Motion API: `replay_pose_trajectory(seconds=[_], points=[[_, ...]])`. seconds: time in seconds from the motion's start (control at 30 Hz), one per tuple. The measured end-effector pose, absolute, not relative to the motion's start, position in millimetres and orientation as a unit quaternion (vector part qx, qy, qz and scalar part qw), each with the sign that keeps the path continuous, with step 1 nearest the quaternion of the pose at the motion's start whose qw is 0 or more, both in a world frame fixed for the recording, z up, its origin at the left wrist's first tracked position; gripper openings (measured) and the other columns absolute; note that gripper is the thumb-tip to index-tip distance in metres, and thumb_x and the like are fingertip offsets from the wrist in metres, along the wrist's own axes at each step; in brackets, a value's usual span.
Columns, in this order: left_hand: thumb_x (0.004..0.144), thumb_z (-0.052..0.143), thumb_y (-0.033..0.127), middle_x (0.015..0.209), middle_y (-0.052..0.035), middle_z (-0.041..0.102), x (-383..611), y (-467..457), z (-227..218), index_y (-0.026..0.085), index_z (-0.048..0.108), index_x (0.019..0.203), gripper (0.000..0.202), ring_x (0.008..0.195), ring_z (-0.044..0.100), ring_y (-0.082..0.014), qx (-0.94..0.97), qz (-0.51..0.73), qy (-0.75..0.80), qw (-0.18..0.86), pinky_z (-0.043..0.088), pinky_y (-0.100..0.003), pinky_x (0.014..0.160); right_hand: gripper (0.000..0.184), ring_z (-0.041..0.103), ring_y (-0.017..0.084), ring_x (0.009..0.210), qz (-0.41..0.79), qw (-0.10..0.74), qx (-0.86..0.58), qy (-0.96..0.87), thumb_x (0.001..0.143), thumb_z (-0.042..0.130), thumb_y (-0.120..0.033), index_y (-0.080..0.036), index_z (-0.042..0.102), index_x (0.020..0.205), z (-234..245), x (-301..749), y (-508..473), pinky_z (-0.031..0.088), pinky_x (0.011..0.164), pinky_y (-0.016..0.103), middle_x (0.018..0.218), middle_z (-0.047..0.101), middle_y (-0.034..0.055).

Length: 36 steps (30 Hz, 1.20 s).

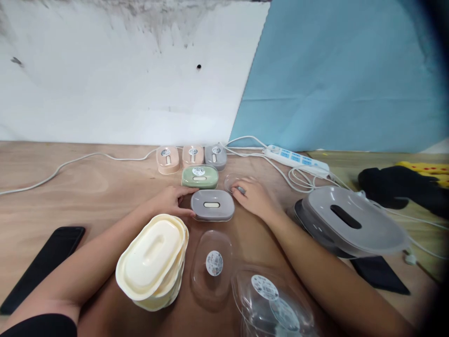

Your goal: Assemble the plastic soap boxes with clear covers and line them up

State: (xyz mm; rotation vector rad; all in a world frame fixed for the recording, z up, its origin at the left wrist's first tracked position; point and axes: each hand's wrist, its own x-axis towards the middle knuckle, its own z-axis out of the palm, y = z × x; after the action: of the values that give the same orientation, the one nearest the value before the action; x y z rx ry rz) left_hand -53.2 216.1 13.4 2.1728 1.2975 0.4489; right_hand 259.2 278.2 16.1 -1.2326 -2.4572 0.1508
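Observation:
A small grey-lidded box [212, 205] lies mid-table. My left hand [171, 200] rests against its left end, thumb and fingers spread along its side. My right hand [254, 196] sits just right of it, fingers curled over a small clear container [232, 182] and a small grey piece that I cannot name. Behind the grey box lies a green-lidded box [199, 176]. Two pink boxes [168, 159] [192, 155] and another grey one [215, 156] stand in a row at the wall.
A stack of cream lids [152, 262] lies near my left forearm. Clear containers [212, 269] [271, 299] sit close in front. Large grey lids [351, 224] are stacked on the right. A power strip [296, 159] with white cables lies behind. Black phones [44, 264] [380, 274] lie at both sides.

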Motion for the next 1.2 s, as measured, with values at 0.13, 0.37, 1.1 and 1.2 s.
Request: replay_pose_trajectory(seconds=[0.13,0.37,1.1,1.2], points=[[0.081,0.067,0.066,0.122,-0.0154,0.070,-56.0,219.1,10.1,0.018,0.060,0.137,0.074,0.104,0.065,-0.0322,0.843,0.191,0.444,0.237,0.048,-0.038,0.089,0.024,0.065,0.026,0.096,0.032,0.132,-0.443,-0.886,0.096,0.054,-0.031,-0.021,0.072,0.085,19.5,254.4,274.1,0.043,0.088,0.039,0.097,0.076,0.0062],[0.095,0.056,0.049,0.113,-0.0118,0.075,-56.0,217.5,5.6,0.020,0.067,0.125,0.042,0.100,0.069,-0.0252,0.852,0.236,0.450,0.125,0.051,-0.034,0.087,0.029,0.065,0.027,0.084,-0.022,0.253,-0.511,-0.821,0.102,0.039,-0.029,-0.018,0.064,0.090,31.1,255.0,267.2,0.044,0.081,0.040,0.089,0.072,0.0131],[0.071,0.082,0.055,0.079,-0.0078,0.075,-22.2,213.2,58.2,0.014,0.061,0.076,0.046,0.065,0.068,-0.0157,0.556,0.412,0.462,0.554,0.042,-0.020,0.047,0.085,0.058,0.032,0.129,0.066,0.433,-0.203,-0.876,0.074,0.077,-0.065,-0.025,0.049,0.144,39.5,228.3,255.3,0.051,0.106,0.050,0.145,0.056,0.0157],[0.065,0.084,0.060,0.093,-0.0125,0.077,-29.4,218.5,57.4,0.014,0.061,0.080,0.054,0.068,0.073,-0.0193,0.509,0.338,0.466,0.640,0.041,-0.019,0.042,0.084,0.051,0.032,0.138,0.059,0.361,-0.204,-0.908,0.079,0.076,-0.054,-0.025,0.042,0.151,28.4,233.7,255.5,0.046,0.112,0.052,0.155,0.047,0.0155]])
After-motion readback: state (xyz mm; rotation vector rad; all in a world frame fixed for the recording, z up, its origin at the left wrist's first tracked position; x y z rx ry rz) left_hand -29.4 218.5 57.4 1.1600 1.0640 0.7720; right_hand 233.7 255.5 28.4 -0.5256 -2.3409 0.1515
